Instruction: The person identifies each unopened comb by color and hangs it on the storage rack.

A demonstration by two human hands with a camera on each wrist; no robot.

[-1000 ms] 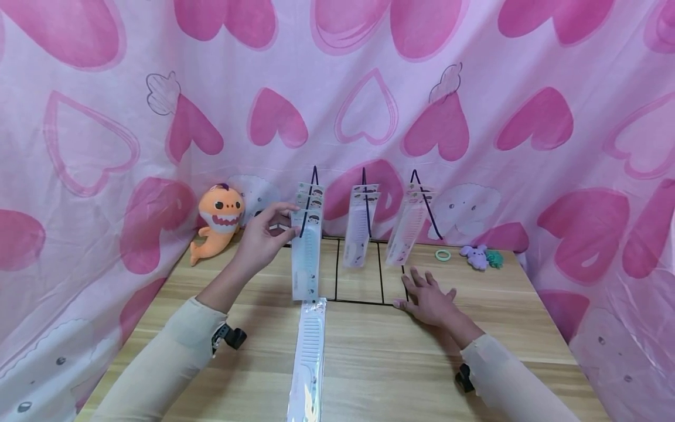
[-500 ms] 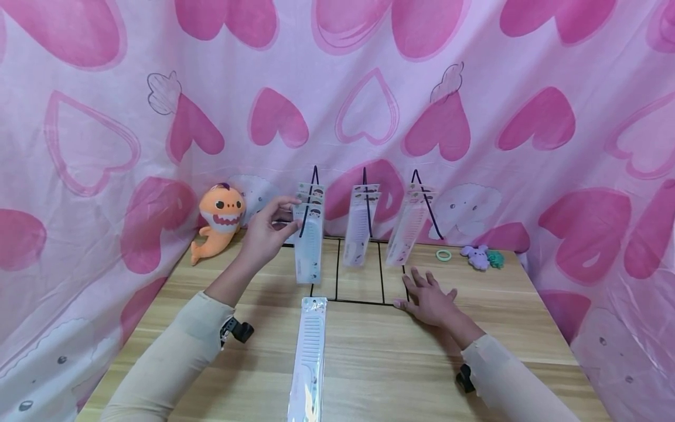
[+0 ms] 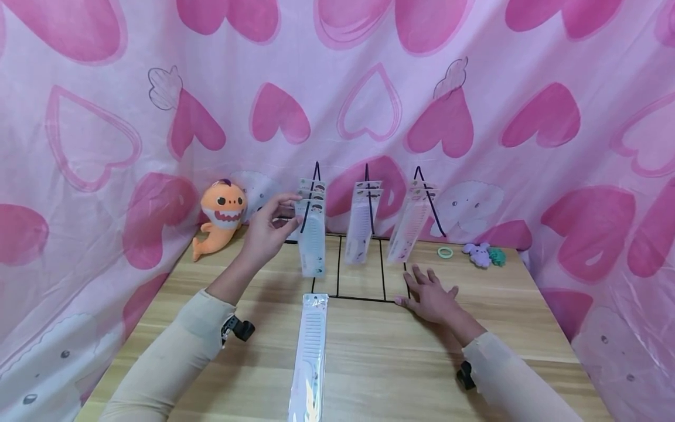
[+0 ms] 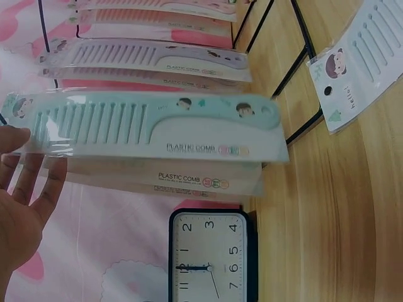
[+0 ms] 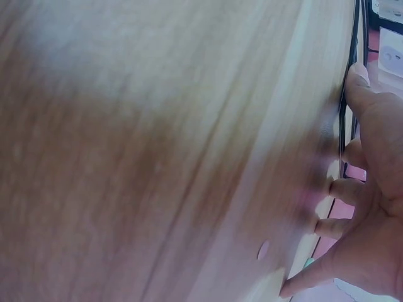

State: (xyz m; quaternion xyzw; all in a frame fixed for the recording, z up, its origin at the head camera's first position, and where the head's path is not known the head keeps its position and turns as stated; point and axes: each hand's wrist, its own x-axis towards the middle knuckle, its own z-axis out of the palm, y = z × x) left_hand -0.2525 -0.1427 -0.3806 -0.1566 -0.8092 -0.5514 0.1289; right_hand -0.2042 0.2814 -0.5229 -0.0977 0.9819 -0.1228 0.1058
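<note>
My left hand (image 3: 269, 231) pinches the left edge of a mint-green packaged comb (image 3: 312, 246), near its top card. In the left wrist view the thumb lies over the clear wrapper and the other fingers are behind it. This comb hangs at the front of the left hook of a black wire rack (image 3: 358, 298), with more packs behind it. Purple packaged combs (image 3: 358, 231) hang on the middle hook and pink ones (image 3: 408, 228) on the right. My right hand (image 3: 432, 299) rests with spread fingers at the rack base's right front corner.
Another packaged comb (image 3: 308, 357) lies on the wooden table in front of the rack. An orange shark plush (image 3: 224, 211) stands back left. A clock (image 4: 214, 251) is behind the combs. At back right are a green ring (image 3: 445, 252) and a small purple toy (image 3: 479, 255).
My left hand has pushed the mint-green comb backward along the left hook, closer to the packs behind it. My right hand has stayed in place on the rack base.
</note>
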